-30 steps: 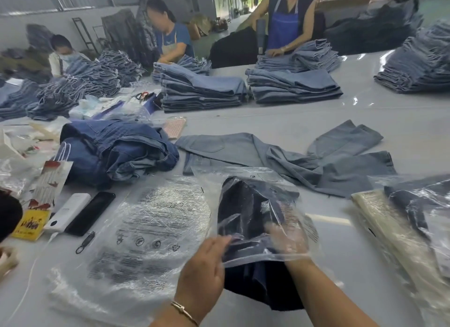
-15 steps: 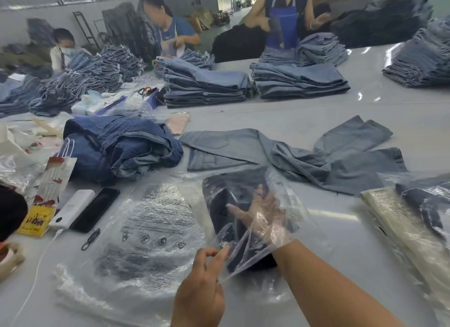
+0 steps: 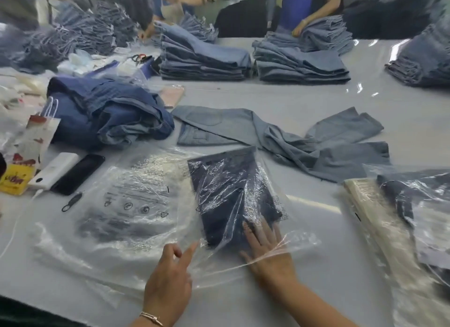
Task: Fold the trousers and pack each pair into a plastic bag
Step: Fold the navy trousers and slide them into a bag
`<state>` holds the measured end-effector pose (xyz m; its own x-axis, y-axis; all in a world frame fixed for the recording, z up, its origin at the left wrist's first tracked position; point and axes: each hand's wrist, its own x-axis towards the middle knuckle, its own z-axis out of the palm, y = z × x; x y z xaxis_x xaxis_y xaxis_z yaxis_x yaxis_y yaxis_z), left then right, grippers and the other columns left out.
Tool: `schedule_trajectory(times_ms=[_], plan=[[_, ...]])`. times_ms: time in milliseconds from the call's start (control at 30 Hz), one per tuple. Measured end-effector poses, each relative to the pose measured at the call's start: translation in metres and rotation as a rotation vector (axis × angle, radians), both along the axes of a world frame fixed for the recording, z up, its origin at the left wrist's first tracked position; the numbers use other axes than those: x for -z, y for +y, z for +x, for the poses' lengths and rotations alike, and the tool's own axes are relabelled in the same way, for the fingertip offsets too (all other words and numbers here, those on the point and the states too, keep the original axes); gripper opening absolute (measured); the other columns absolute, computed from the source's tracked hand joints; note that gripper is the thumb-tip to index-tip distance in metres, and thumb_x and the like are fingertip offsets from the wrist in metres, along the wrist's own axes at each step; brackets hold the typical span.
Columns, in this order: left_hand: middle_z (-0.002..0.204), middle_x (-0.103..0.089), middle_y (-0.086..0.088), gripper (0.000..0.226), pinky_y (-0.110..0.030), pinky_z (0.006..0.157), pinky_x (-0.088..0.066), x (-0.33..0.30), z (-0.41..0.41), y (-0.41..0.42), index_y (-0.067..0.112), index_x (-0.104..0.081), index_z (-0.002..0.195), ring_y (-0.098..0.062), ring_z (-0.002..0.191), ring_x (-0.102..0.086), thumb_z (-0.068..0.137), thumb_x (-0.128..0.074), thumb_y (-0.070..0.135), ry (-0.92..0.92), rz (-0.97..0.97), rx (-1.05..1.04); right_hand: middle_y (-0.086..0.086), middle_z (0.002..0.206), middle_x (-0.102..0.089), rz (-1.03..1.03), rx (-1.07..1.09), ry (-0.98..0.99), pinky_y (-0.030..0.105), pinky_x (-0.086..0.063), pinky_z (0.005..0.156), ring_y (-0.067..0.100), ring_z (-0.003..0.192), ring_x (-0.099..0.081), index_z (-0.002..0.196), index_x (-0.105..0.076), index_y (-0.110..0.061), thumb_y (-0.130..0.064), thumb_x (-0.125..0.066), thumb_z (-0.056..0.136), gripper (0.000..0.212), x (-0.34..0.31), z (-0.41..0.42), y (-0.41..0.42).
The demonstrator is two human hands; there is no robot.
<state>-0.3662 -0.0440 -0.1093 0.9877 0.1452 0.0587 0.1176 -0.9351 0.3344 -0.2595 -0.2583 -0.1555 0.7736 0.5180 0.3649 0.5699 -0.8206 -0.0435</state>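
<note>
Dark folded trousers (image 3: 229, 192) now sit inside the clear plastic bag (image 3: 255, 261), mid-table. Right hand (image 3: 265, 251) is flat, fingers straight, reaching in thru the mouth, prob to seat them deep. Left hand (image 3: 168, 278) pinches the bag's edge, keeping it open.

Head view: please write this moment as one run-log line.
step: bagging | folded dark trousers: inside clear plastic bag | left hand: holds bag edge | right hand: flat, inside the bag mouth
</note>
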Motion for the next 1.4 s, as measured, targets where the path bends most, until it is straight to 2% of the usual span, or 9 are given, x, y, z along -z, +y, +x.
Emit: schedule_trajectory(times_ms=[100,167,300,367,500,567,733,900,1400], plan=[[0.092,-0.048,-0.004,0.080,-0.015,0.032,-0.037,0.010,-0.012,-0.008,0.021,-0.065,0.123,-0.017,0.060,-0.056,0.049,-0.083,-0.003,-0.058,-0.009,-0.012,0.005,0.139,-0.054,0.015,-0.120,0.180,0.029,-0.033,0.107,0.025,0.124,-0.055,0.123,-0.066,-0.022,-0.033,-0.063,0.080,0.044,-0.010,-0.028,-0.033],[0.095,-0.048,-0.005,0.066,-0.021,0.032,-0.044,0.016,-0.022,-0.011,0.023,-0.062,0.126,-0.019,0.064,-0.057,0.065,-0.081,0.008,-0.129,-0.015,-0.041,-0.003,0.109,-0.070,0.290,-0.063,0.139,0.021,-0.049,0.074,0.018,0.094,-0.068,0.096,-0.074,-0.022,-0.026,-0.055,0.074,0.029,-0.017,-0.042,-0.060],[0.099,-0.047,-0.007,0.049,-0.029,0.038,-0.050,0.028,-0.046,-0.017,0.025,-0.055,0.129,-0.018,0.066,-0.052,0.095,-0.033,0.053,-0.200,-0.025,-0.116,-0.001,0.094,-0.060,0.814,0.545,0.306,0.029,-0.039,0.063,0.019,0.076,-0.056,0.098,-0.060,-0.015,-0.023,-0.053,0.084,0.017,-0.035,-0.024,-0.100],[0.100,-0.049,-0.008,0.046,-0.031,0.045,-0.052,0.033,-0.053,-0.019,0.023,-0.061,0.126,-0.019,0.071,-0.051,0.094,-0.043,0.051,-0.282,-0.006,-0.203,0.003,0.096,-0.058,0.828,0.733,0.557,0.031,-0.036,0.067,0.022,0.081,-0.054,0.101,-0.057,-0.013,-0.028,-0.056,0.092,0.018,-0.038,0.000,-0.117],[0.090,-0.054,-0.003,0.029,-0.028,0.075,-0.048,0.028,-0.058,-0.056,0.013,-0.068,0.094,-0.017,0.078,-0.051,0.080,-0.057,0.037,-0.518,-0.048,-0.193,0.009,0.067,-0.060,0.974,0.556,0.948,0.024,-0.040,0.049,0.021,0.058,-0.052,0.078,-0.064,-0.003,-0.022,-0.064,0.091,0.024,-0.049,0.026,-0.136],[0.077,-0.056,0.007,0.014,-0.020,0.069,-0.043,0.018,-0.050,-0.098,0.021,-0.061,0.082,-0.006,0.070,-0.050,0.081,-0.058,0.035,-0.440,-0.266,-0.092,0.010,0.059,-0.059,1.000,0.499,1.006,0.018,-0.038,0.041,0.018,0.050,-0.048,0.073,-0.064,-0.003,-0.005,-0.067,0.087,0.015,-0.054,0.026,-0.140],[0.055,-0.061,0.006,0.027,-0.018,0.041,-0.036,-0.007,0.015,-0.202,0.015,-0.063,0.082,-0.003,0.042,-0.051,0.099,-0.050,0.031,0.445,-1.346,-0.230,0.011,0.056,-0.055,1.086,0.471,1.170,0.022,-0.036,0.046,0.018,0.048,-0.045,0.081,-0.060,-0.001,0.011,-0.063,0.081,0.012,-0.064,0.016,-0.142],[0.058,-0.061,0.004,0.018,-0.012,0.039,-0.022,-0.008,0.054,-0.251,0.013,-0.062,0.082,-0.002,0.042,-0.046,0.091,-0.063,0.028,0.368,-1.920,-0.601,0.011,0.054,-0.048,1.131,0.434,1.159,0.028,-0.030,0.051,0.018,0.048,-0.036,0.090,-0.056,-0.002,0.015,-0.053,0.079,0.021,-0.071,0.006,-0.132],[0.046,-0.056,0.002,0.024,-0.012,0.030,-0.026,0.002,0.038,-0.179,0.007,-0.058,0.065,-0.002,0.033,-0.045,0.086,-0.067,0.004,-0.026,-1.776,-1.008,0.005,0.049,-0.053,1.213,0.450,1.083,0.022,-0.031,0.041,0.012,0.042,-0.040,0.092,-0.055,-0.009,0.013,-0.051,0.079,0.025,-0.063,0.022,-0.152]])
